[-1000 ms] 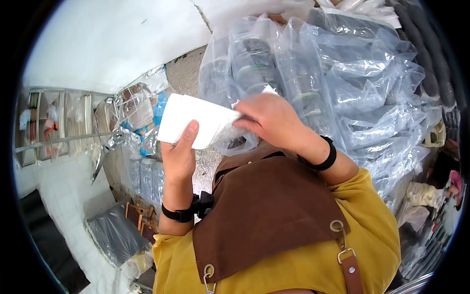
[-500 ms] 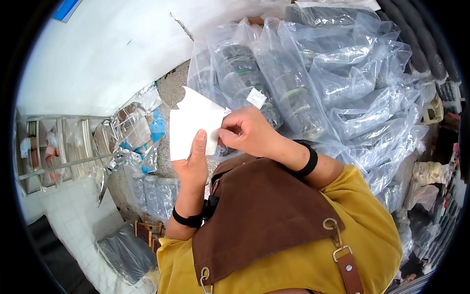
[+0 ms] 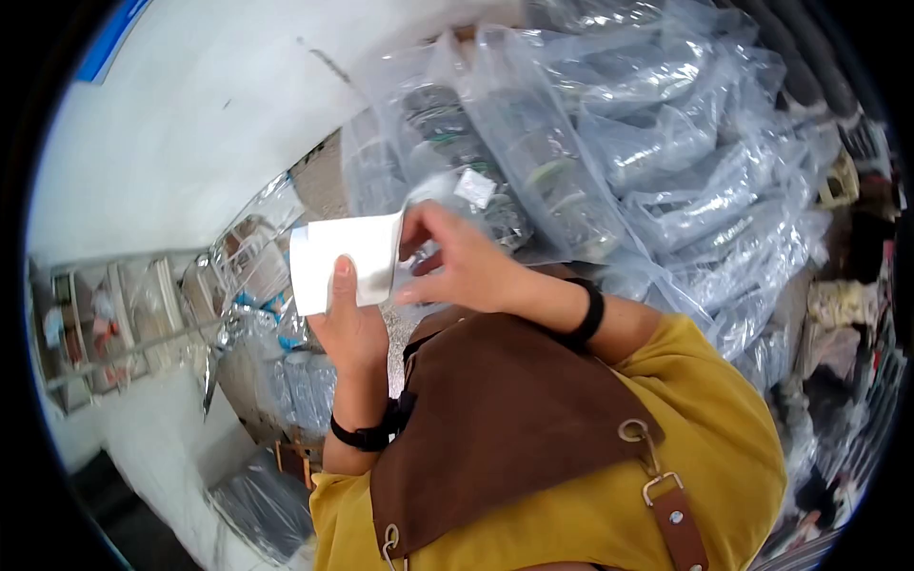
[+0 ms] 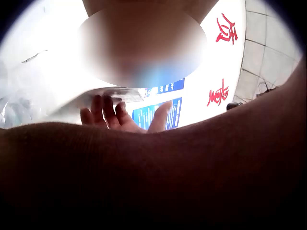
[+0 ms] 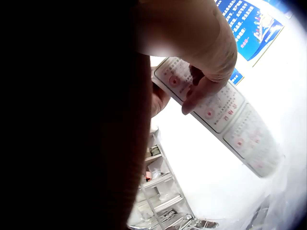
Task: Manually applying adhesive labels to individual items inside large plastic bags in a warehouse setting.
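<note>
White folded paper (image 3: 354, 249) lies in the left hand (image 3: 354, 333), thumb on its face and fingers beneath. At the paper's right edge is the right hand (image 3: 466, 266), its thumb apart from its fingers. The right wrist view shows the other side as a long strip of labels (image 5: 222, 115) with red stamps. A fingertip of the right hand (image 5: 206, 64) rests on it; the left hand (image 5: 159, 101) is at its upper left end. Fingers (image 4: 109, 112) and a thumb show in the left wrist view, partly hidden by the forearm.
Large clear plastic bags (image 3: 562, 181) of stacked round items lie beyond the hands, with a small white label (image 3: 475, 188) on one. Shelving (image 3: 124, 319) stands at the left, beside a white wall (image 3: 219, 124). A black-wrapped bundle (image 3: 262, 504) lies lower left.
The paper's raised upper flap no longer stands up as before; the stack lies squarer in the left hand. The right thumb and fingers have spread apart. Both hands sit a little further left in view.
</note>
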The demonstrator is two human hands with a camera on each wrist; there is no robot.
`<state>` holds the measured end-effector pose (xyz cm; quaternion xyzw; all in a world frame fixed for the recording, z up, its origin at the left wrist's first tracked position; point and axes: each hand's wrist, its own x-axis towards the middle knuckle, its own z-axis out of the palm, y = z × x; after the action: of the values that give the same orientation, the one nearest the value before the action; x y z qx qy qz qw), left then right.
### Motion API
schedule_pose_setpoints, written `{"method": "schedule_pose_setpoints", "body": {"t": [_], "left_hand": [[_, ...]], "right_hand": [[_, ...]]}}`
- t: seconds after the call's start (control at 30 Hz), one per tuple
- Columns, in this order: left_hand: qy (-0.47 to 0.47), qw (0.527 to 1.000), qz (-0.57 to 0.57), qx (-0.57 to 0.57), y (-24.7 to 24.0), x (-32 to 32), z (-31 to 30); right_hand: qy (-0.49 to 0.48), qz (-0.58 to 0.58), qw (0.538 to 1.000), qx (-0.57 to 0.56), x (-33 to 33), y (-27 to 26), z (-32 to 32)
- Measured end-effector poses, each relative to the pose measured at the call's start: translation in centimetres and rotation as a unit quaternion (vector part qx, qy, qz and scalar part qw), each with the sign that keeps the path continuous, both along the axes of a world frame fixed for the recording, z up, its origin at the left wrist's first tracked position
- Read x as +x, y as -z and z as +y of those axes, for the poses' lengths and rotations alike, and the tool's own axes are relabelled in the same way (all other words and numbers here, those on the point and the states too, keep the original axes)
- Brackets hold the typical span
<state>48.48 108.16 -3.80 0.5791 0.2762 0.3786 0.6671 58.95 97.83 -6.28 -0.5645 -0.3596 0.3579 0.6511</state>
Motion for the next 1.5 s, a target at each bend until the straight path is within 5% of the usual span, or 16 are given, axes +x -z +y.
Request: {"method": "schedule_pose_setpoints", "body": {"t": [0.17,0.33,0.4,0.5,0.63,0.7,0.73,0.8,0.87,1.0,1.07,1.13,1.27,1.3,1.37,1.5], "left_hand": [[0.088,0.995,0.027,-0.023,-0.2,0.8,-0.6],[-0.024,0.996,0.021,-0.080,-0.3,0.5,3.1],[-0.023,0.985,-0.061,-0.158,0.2,-0.5,5.3],[-0.030,0.983,-0.062,-0.170,0.9,-1.0,6.3],[-0.039,0.984,-0.057,-0.166,0.4,0.1,5.1],[-0.029,0.989,-0.045,-0.136,0.0,0.0,5.0],[-0.032,0.989,-0.043,-0.134,0.0,-0.2,5.2],[-0.042,0.986,-0.041,-0.155,0.2,-0.7,5.7],[-0.046,0.986,-0.036,-0.157,0.8,-1.4,6.0],[-0.061,0.983,-0.008,-0.173,1.2,-2.4,5.9],[-0.069,0.983,0.004,-0.169,1.0,-2.4,5.7],[-0.080,0.983,0.015,-0.165,0.6,-2.2,5.4],[-0.035,0.981,0.012,-0.193,0.5,-1.9,4.8],[-0.019,0.981,0.014,-0.193,0.8,-1.6,4.7],[-0.009,0.980,-0.001,-0.199,0.2,-0.7,3.9],[0.052,0.970,-0.056,-0.229,-0.6,-0.2,3.5]], "right_hand": [[0.054,0.109,0.992,0.022,0.8,2.0,-0.5],[0.026,0.182,0.983,-0.004,6.8,5.3,-7.0],[0.176,0.335,0.925,0.024,9.3,5.0,-10.7],[0.194,0.415,0.882,0.114,12.7,9.7,-12.2],[0.304,0.113,0.941,-0.099,17.8,20.4,-12.8],[0.271,-0.103,0.874,-0.390,19.3,21.3,-13.8],[0.268,-0.102,0.876,-0.389,19.4,21.4,-13.6],[0.241,0.209,0.912,-0.259,19.5,20.8,-13.2],[-0.033,0.501,0.864,-0.021,16.8,18.5,-12.2],[-0.178,0.514,0.836,-0.078,15.0,18.6,-10.8],[0.225,0.380,0.872,-0.211,17.4,23.0,-11.3],[0.323,-0.166,0.857,-0.365,18.9,22.1,-12.3],[0.249,-0.524,0.761,-0.288,19.1,19.4,-12.6],[0.248,-0.526,0.762,-0.286,18.2,20.6,-12.5],[-0.030,-0.545,0.723,-0.424,15.3,22.4,-12.2],[-0.098,-0.392,0.772,-0.490,13.6,17.7,-11.3]]}}
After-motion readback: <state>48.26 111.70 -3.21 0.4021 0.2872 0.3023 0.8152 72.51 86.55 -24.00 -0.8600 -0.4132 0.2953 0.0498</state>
